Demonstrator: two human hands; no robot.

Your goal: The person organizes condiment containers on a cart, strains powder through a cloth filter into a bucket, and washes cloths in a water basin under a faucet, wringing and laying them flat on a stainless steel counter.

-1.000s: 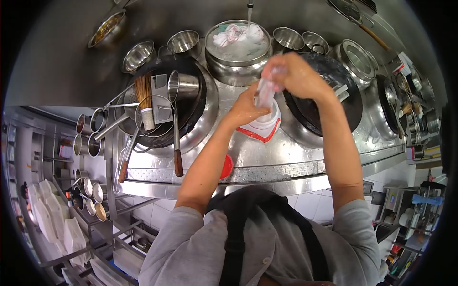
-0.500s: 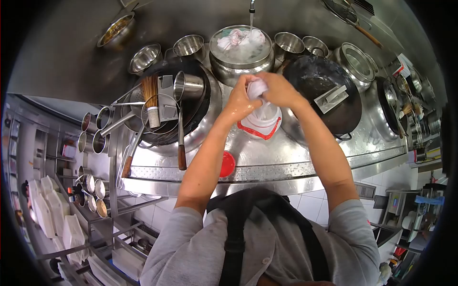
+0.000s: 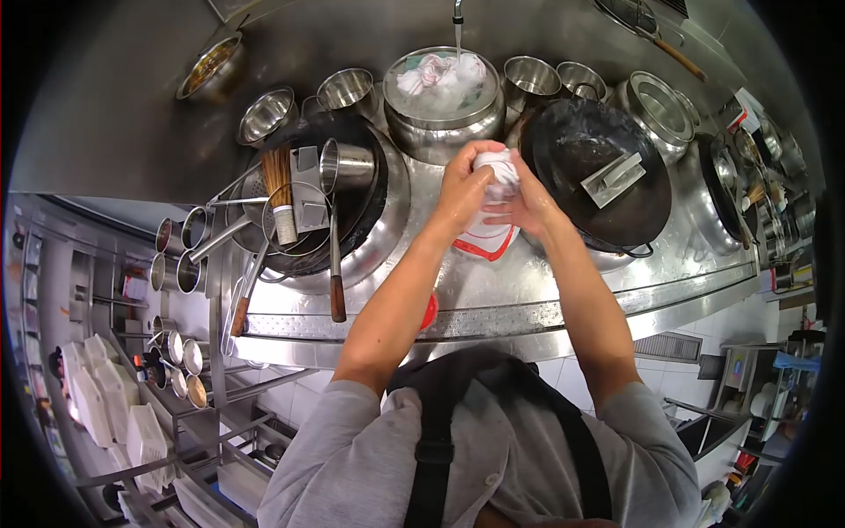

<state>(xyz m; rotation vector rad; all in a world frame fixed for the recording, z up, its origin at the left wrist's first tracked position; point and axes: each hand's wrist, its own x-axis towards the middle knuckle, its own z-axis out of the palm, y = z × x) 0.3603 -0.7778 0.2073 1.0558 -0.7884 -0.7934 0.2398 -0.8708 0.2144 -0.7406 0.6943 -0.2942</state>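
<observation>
while the left hand [image 3: 461,188] and right hand [image 3: 530,201] clasp a white cloth [image 3: 495,162] between their fingers, nearer than the metal pot [image 3: 445,137], water [image 3: 459,40] runs into that pot onto pale cloths [image 3: 431,74].

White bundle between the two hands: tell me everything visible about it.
The white bundle is rounded, folded and bunched on top, and looks like soft cloth, though thin plastic is possible. The left hand grips one side, and the right hand wraps the other. It is on the near side of the steel pot, just beyond a red-edged white item in this view. Its underside is hidden.
</observation>
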